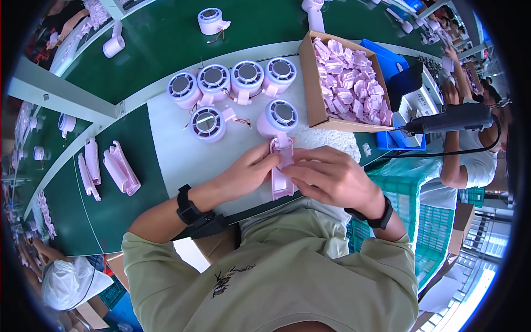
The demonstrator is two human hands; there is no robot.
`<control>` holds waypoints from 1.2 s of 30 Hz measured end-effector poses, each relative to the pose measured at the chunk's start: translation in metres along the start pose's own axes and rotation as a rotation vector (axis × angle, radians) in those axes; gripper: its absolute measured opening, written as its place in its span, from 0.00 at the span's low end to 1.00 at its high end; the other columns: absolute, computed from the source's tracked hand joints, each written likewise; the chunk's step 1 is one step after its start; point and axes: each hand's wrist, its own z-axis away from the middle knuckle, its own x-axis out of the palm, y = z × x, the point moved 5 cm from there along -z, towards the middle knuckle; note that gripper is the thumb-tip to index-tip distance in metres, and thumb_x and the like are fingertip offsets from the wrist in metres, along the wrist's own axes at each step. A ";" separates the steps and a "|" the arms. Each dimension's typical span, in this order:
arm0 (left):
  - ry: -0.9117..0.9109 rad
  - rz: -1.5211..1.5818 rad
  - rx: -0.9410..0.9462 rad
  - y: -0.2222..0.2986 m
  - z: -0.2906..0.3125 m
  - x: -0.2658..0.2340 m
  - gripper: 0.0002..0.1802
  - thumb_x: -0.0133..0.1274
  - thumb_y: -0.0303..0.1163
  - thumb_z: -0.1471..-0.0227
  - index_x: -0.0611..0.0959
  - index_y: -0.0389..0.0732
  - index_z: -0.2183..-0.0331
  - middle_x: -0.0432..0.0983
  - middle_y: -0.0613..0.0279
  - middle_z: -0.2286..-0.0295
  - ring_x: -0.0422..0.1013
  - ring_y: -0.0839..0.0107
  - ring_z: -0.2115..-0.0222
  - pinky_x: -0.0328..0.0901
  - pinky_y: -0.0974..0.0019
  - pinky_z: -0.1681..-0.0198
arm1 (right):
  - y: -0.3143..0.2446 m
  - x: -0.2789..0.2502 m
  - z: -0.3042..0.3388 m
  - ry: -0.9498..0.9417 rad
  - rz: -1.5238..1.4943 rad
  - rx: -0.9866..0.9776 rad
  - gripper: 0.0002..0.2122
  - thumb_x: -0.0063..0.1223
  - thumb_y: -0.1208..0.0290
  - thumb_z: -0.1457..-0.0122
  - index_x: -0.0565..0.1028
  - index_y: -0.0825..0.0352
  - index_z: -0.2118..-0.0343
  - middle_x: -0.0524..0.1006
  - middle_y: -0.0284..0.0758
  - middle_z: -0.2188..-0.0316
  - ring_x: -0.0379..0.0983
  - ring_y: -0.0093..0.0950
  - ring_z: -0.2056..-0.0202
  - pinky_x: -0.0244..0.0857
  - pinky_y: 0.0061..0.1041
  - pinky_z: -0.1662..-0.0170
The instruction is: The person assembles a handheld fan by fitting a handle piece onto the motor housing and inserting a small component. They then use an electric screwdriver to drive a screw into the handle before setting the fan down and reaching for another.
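Note:
A pale pink handheld fan (277, 119) lies in front of me, its round head away from me and its open, hollow handle toward me. My left hand (250, 170) is closed around the left side of the handle near the neck. From the other side, the bent fingers of my right hand (331, 172) press together at the handle's right edge and opening. Whether they also pinch a small part is hidden. Just beyond stand several more fan heads (246, 77), some with thin wires, on a white mat (166, 144).
A cardboard box (312, 105) of small pink plastic parts stands right of the fans. Beside it are blue bins (387, 61) and a dark power screwdriver (451, 120). Handle shells (121, 169) lie left on the green table. A metal post (66, 91) rises there. Other people work nearby.

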 end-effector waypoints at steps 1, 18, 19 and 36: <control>0.010 -0.060 -0.006 0.001 0.000 -0.001 0.20 0.34 0.26 0.38 0.63 0.35 0.44 0.66 0.55 0.48 0.68 0.68 0.51 0.64 0.64 0.47 | 0.005 -0.010 -0.001 0.000 0.005 0.001 0.13 0.60 0.79 0.54 0.78 0.66 0.62 0.79 0.36 0.64 0.76 0.33 0.60 0.71 0.29 0.58; -0.109 -0.023 0.084 0.004 0.007 -0.002 0.22 0.32 0.24 0.39 0.58 0.34 0.43 0.64 0.50 0.45 0.68 0.60 0.49 0.64 0.61 0.46 | 0.098 -0.063 -0.032 0.026 0.178 0.455 0.10 0.56 0.80 0.46 0.78 0.69 0.60 0.79 0.40 0.63 0.77 0.30 0.64 0.69 0.24 0.59; -0.118 -0.033 0.089 0.005 0.007 -0.003 0.22 0.32 0.24 0.39 0.58 0.34 0.43 0.64 0.50 0.45 0.69 0.60 0.49 0.64 0.61 0.46 | 0.094 -0.070 -0.029 0.108 0.137 0.516 0.09 0.55 0.80 0.45 0.78 0.69 0.60 0.79 0.40 0.63 0.77 0.29 0.63 0.69 0.24 0.59; -0.046 -0.047 0.083 0.005 0.015 -0.008 0.19 0.37 0.26 0.39 0.64 0.32 0.46 0.69 0.57 0.53 0.72 0.65 0.53 0.67 0.64 0.49 | 0.009 0.015 -0.040 0.164 -0.043 0.198 0.10 0.60 0.81 0.51 0.79 0.67 0.63 0.77 0.38 0.66 0.76 0.34 0.66 0.71 0.27 0.63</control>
